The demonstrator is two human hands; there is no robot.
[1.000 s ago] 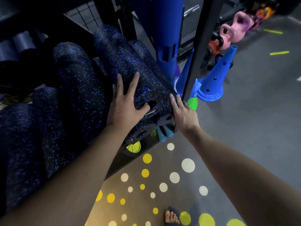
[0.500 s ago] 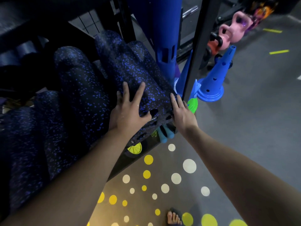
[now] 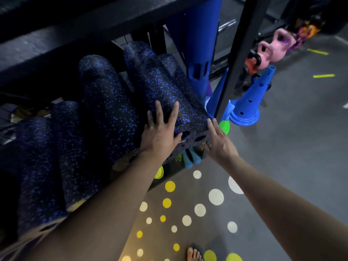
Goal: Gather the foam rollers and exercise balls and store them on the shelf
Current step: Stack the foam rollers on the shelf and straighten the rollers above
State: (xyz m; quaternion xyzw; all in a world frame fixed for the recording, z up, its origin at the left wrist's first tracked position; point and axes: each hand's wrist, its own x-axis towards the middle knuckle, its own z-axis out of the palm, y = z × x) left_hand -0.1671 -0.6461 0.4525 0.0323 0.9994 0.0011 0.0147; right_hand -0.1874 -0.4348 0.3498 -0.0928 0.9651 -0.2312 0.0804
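Several black foam rollers with blue speckles lie side by side on a dark shelf (image 3: pixel 169 172). The rightmost foam roller (image 3: pixel 160 85) has holes in its near end. My left hand (image 3: pixel 160 132) rests flat on top of that roller near its end, fingers spread and straight. Against the roller's right edge, my right hand (image 3: pixel 218 140) presses with straight fingers. A taller roller (image 3: pixel 105 110) lies just left of it, and further rollers (image 3: pixel 37 166) fill the shelf's left side. No exercise balls are visible.
A black upright post (image 3: pixel 235 59) stands right of the rollers. Blue cones (image 3: pixel 250 102) and pink kettlebells (image 3: pixel 273 49) sit on the grey floor (image 3: pixel 291 157) beyond. Small teal dumbbells (image 3: pixel 192 159) show under the shelf. Yellow and white dots mark the floor by my foot (image 3: pixel 194 253).
The rightmost roller has slid a little deeper onto the shelf under both hands. My left hand moved slightly forward along its top; my right hand stays at its right edge.
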